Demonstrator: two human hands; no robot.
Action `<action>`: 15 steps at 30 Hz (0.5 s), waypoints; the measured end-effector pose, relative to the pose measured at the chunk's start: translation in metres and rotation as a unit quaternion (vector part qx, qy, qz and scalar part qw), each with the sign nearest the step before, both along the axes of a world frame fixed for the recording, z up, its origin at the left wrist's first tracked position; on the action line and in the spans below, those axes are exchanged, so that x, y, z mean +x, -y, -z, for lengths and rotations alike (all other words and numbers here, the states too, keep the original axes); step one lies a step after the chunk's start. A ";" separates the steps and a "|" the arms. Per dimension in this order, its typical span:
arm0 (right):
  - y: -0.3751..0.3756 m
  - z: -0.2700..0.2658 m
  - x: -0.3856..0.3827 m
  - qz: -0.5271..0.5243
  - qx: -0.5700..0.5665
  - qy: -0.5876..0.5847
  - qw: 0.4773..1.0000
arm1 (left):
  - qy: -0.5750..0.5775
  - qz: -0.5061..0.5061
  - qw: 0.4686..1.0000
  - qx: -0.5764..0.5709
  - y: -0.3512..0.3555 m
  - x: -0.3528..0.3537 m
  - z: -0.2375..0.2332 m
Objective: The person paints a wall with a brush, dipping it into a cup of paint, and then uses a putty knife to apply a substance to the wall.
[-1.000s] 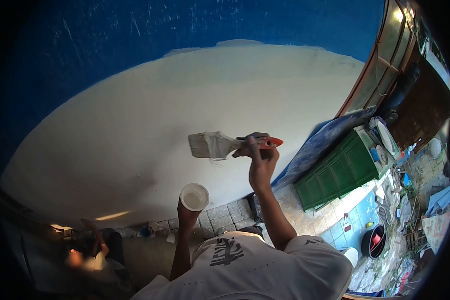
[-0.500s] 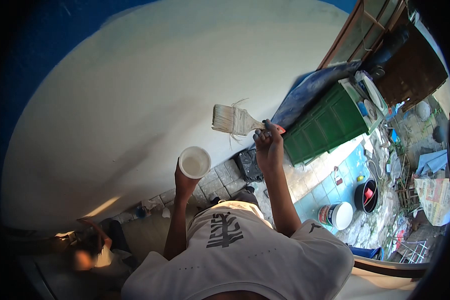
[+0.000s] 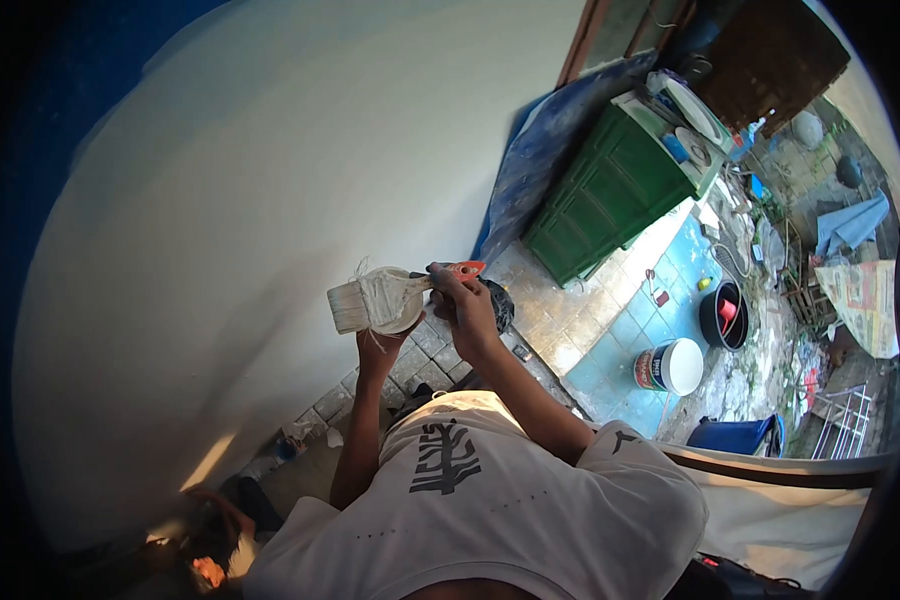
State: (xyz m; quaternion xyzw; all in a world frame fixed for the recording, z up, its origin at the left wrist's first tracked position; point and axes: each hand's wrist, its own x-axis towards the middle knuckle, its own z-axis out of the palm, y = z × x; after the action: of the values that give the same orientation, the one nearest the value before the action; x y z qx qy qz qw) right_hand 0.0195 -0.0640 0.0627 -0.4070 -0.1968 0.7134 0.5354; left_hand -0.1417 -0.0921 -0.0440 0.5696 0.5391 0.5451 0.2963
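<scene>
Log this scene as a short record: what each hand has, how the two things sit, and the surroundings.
Left hand: holds a white cup
Right hand: grips a paintbrush by its red-ended handle
Arrangement: paintbrush overlaps the white cup's mouth in this view; contact unclear
Wall: white, blue at upper left
Right side: green cabinet, labelled bucket, black tub
Lower left: another person

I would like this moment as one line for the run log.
right hand: holds paintbrush | left hand: holds cup | paintbrush: overlaps cup mouth in view, contact unclear
</scene>
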 end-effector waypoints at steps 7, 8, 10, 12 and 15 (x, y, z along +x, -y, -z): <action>-0.024 0.024 0.049 0.005 0.026 0.044 0.999 | 0.100 0.056 0.988 -0.101 -0.031 0.044 0.011; -0.029 0.025 0.059 -0.016 0.027 0.057 0.998 | 0.119 0.047 0.987 -0.098 -0.039 0.052 0.009; -0.039 0.020 0.081 -0.018 0.048 0.058 0.997 | 0.098 0.064 0.989 -0.094 -0.054 0.067 0.009; -0.043 0.006 0.099 -0.060 0.078 0.062 0.993 | 0.079 0.069 0.990 -0.094 -0.065 0.082 0.011; -0.055 0.010 0.127 -0.047 0.154 0.057 0.985 | 0.084 0.089 0.987 -0.108 -0.083 0.110 0.006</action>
State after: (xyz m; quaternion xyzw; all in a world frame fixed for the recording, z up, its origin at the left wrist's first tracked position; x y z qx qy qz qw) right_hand 0.1464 -0.0090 0.0525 -0.3502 -0.3537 0.6743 0.5454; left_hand -0.0314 -0.0089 -0.0497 0.5321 0.5150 0.5009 0.4481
